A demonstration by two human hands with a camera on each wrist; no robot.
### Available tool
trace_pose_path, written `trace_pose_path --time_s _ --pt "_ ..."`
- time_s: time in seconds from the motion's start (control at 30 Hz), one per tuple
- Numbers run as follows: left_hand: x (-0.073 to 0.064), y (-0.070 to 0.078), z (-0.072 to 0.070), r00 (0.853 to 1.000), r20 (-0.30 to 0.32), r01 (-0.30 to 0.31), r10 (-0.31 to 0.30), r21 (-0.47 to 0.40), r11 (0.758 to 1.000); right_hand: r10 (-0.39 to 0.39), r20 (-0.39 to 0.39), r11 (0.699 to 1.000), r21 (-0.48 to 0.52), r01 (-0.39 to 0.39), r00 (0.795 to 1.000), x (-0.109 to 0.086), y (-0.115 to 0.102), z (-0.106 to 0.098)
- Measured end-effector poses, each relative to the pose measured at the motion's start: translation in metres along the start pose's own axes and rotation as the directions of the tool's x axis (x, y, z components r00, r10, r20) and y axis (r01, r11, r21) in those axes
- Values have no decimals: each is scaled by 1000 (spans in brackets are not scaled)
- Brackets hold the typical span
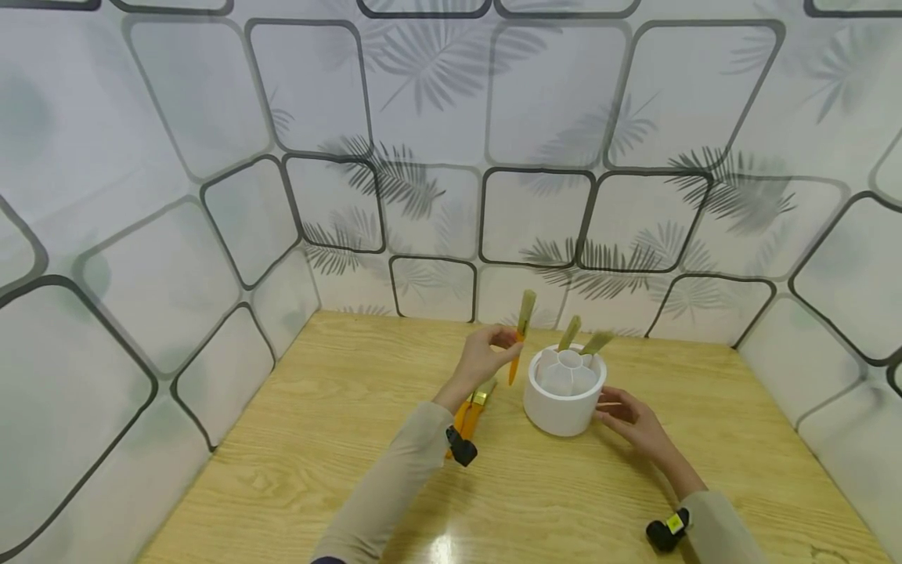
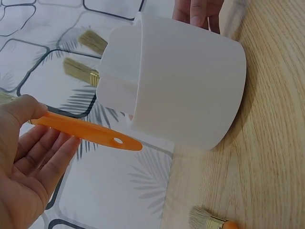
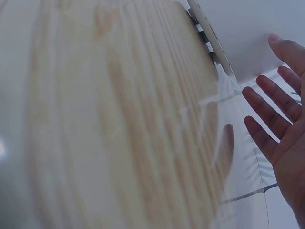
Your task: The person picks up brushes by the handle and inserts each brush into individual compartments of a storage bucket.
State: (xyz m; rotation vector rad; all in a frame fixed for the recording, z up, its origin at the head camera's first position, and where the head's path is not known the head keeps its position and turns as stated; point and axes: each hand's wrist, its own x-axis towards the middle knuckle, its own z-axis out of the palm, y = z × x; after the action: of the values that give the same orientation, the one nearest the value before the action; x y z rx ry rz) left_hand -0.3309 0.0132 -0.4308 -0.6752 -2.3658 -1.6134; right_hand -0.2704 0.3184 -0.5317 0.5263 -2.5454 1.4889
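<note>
My left hand (image 1: 485, 359) pinches a paintbrush (image 2: 90, 130) by its orange handle, between thumb and fingers. In the head view this brush stands nearly upright, bristles up, just left of a white round organizer (image 1: 561, 413). Inside the organizer is a petal-shaped divider (image 1: 569, 360). Two paintbrushes, one with bristles (image 1: 569, 334) at the back and another with bristles (image 1: 597, 342) leaning right, stand in it. My right hand (image 1: 637, 423) is at the organizer's right side with fingers extended; whether the fingertips touch its wall I cannot tell.
More orange-handled paintbrushes (image 1: 474, 411) lie on the wooden table (image 1: 338, 407), partly hidden beneath my left wrist. A patterned backdrop (image 1: 437, 211) encloses the table at the back and sides.
</note>
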Motion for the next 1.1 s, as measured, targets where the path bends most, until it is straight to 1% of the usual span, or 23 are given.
trace_pose_path --time_s 0.2,0.37,0.53,0.87,1.1 --pt "1 1 -1 1000 -10 5 -5 -19 1000 -20 -4 1000 11 20 1000 0 -1 0" --pt "3 1 0 1000 -29 -6 5 -33 999 -23 0 1000 14 23 1000 0 -2 0" --pt "3 2 2 999 -31 -24 23 -39 999 -40 -6 999 19 40 999 0 0 0" --pt "5 6 6 1000 -19 -8 7 -14 1000 -15 8 1000 22 15 1000 -1 -3 0" --pt "6 8 5 998 -26 -58 58 -9 998 18 -13 1000 11 -18 1000 -1 -2 0"
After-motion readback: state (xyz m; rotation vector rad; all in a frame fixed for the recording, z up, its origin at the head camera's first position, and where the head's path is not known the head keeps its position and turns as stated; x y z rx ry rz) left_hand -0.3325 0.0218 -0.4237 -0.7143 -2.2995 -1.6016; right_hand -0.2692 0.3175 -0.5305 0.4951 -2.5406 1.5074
